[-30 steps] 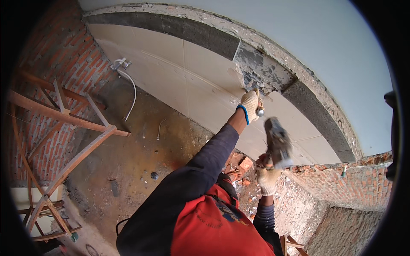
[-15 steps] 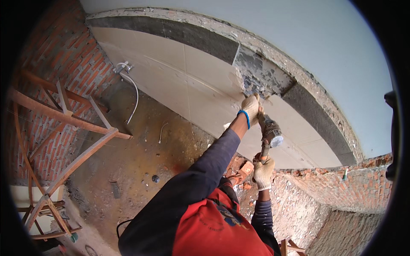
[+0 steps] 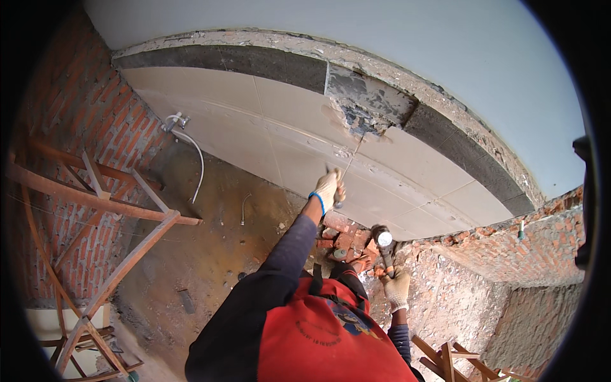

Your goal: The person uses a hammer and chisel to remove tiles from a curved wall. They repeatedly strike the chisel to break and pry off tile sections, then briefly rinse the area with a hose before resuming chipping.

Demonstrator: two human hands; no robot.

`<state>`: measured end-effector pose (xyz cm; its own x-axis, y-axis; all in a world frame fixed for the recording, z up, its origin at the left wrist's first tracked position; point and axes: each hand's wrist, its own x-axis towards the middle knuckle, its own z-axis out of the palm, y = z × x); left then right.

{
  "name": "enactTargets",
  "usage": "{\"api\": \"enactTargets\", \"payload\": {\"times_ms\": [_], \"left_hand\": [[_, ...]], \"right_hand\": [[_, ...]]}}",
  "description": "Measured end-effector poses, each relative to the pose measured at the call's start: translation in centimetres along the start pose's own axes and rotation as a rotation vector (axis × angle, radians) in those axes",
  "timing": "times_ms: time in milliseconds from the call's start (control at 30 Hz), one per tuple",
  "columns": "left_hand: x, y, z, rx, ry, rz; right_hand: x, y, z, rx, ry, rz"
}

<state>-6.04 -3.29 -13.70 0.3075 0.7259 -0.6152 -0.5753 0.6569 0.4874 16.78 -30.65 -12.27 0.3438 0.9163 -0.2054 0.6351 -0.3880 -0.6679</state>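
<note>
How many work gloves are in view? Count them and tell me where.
2. One pale glove, blue-edged at the wrist, is on the left hand, before the beige tiles; the other glove is on the right hand, which grips the hammer.

Red bricks (image 3: 344,241) on stained floor (image 3: 172,245)

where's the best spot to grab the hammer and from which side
Probably the hammer is best taken by its handle, toward the end away from the head, coming from the person's near side: the slim handle points back that way, with the bulky head at the far end. The right hand grips it there.
</note>
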Motion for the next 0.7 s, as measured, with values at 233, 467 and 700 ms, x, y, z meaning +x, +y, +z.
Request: {"api": "enactTargets", "payload": {"times_ms": [233, 467, 700], "left_hand": [[-3.8, -11.0, -22.1, 0.183, 0.703, -0.277], [-12.5, -16.6, -31.9, 0.957, 0.790, -0.470], [-14.6, -20.2, -34.1, 0.717, 0.643, -0.497]], "right_hand": [[-8.3, 14.6, 9.5, 0.208, -0.109, 0.588], [-12.6, 18.6, 13.1, 0.286, -0.128, 0.936], [-11.7, 16.9, 12.5, 0.320, -0.114, 0.905]]}}
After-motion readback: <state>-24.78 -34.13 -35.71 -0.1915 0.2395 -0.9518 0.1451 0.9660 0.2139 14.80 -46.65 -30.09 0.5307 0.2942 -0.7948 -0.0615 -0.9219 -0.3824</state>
